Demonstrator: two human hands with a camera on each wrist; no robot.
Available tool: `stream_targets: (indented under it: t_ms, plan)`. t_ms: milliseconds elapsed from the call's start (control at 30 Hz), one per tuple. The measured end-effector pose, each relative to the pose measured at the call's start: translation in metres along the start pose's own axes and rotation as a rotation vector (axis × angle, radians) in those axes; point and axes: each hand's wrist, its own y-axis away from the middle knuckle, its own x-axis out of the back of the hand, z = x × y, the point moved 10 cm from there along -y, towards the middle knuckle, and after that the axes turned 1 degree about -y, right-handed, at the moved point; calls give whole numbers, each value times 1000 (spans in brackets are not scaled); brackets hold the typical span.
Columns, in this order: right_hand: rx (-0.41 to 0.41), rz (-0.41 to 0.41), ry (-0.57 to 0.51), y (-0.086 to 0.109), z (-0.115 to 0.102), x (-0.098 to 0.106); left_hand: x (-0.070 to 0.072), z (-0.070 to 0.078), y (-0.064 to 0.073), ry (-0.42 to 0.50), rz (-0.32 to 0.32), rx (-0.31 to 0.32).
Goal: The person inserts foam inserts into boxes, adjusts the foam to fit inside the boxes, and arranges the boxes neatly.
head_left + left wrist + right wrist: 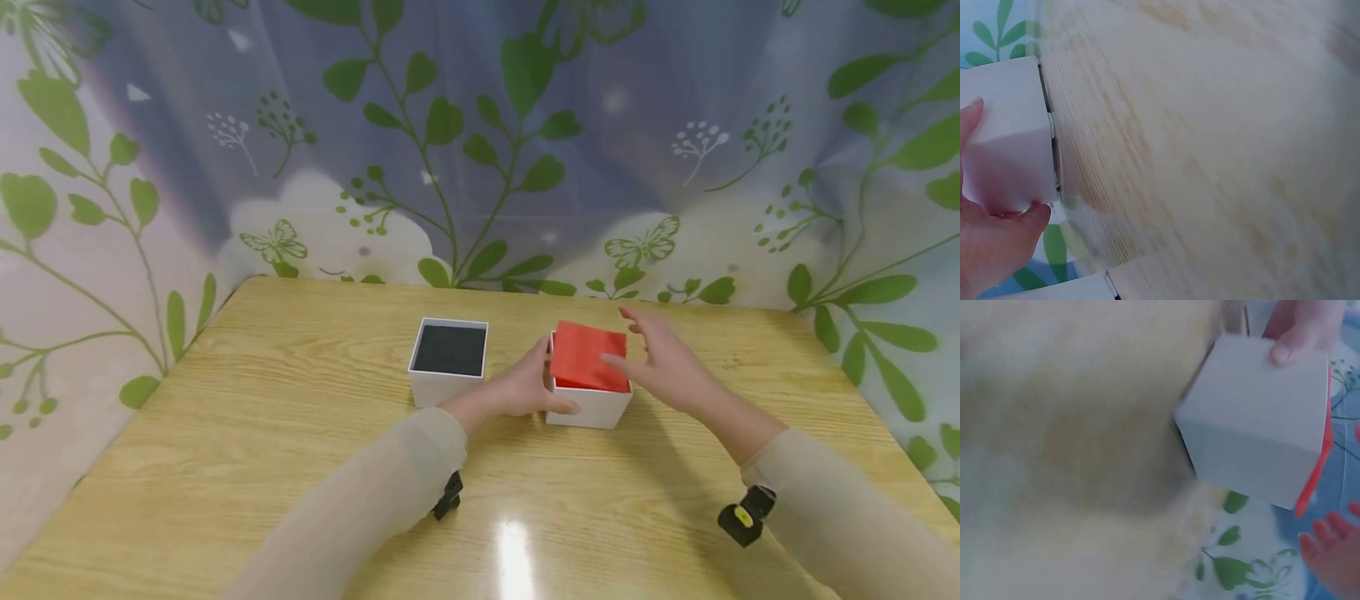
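A white square box [592, 410] stands on the table, with a flat red piece like folded cloth [583, 352] lying over its top. My left hand [521, 387] holds this box from the left, thumb along the near face and fingers at the side. In the left wrist view that same hand [994, 247] spans a box corner. At the box's right, my right hand [667, 367] has its fingers spread, the thumb overlapping the red piece in the head view. The right wrist view shows those fingers [1325, 534] apart from the red edge.
A second white box [431, 388] filled with something black [450, 350] stands left of the first, near my left wrist. The wooden table [262, 433] ends at a leaf-patterned curtain [480, 167] behind. Dark wrist devices [746, 517] sit on both sleeves.
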Motion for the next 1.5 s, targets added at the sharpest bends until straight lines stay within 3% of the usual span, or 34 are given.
stream_targets:
  t_ms: [167,367,900,1133,1500]
  plan:
    - [107,-132,128,-21,-22,-19,2,0,1,-30,-12,-14]
    - [203,-191,173,-29,-28,-40,1,4,3,-40,-20,-44]
    - [291,-173,240,-23,-28,-50,-1,1,2,36,-37,-15]
    - [322,-158,264,-22,-27,-49,-2,2,3,6,-31,2]
    - [377,-159,336,-23,-44,-52,-4,7,3,41,-43,-33]
